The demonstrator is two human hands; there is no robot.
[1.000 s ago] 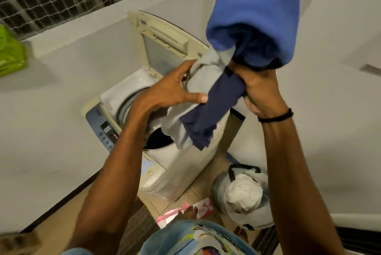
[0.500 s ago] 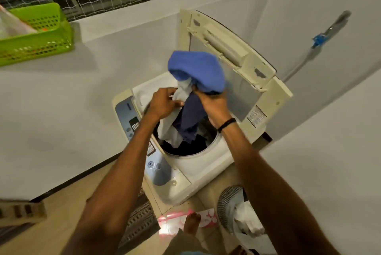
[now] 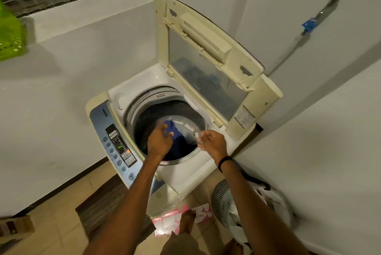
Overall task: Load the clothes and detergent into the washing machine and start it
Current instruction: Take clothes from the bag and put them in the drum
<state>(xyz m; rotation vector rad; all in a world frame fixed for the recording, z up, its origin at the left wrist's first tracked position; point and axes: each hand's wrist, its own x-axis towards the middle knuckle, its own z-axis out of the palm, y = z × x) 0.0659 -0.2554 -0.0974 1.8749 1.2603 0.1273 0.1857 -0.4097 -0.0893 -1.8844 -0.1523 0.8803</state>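
Now, head view only. Washing machine (image 3: 185,172), a top-loader, with lid (image 3: 208,34) propped upright behind the drum (image 3: 132,112). Clothes (image 3: 178,139), dark blue, lie inside the drum below the rim.

Left hand (image 3: 159,141) is over the drum mouth, fingers curled right at the blue cloth. The frame is blurred, so I cannot tell whether it pinches fabric or holds nothing. Right hand (image 3: 212,141) is above the front-right rim, loosely curled, nothing seen in it.

Control panel (image 3: 118,143) is lit, left of the drum. Laundry basket (image 3: 221,199) stands on the floor to the right, with white cloth (image 3: 268,199) in it. Pink packet (image 3: 171,221) lies on the floor beside a bare foot (image 3: 187,221); possibly the detergent, label unreadable.

Risks, judged:
1. If the left hand lifts with cloth caught in it, a piece may drape over the rim and the lid would trap it.
2. White cloth gets left out, or is washed with the dark blue and picks up dye.
3. Start gets pressed before detergent goes in.
4. Foot lands on the packet, causing a slip or a burst.
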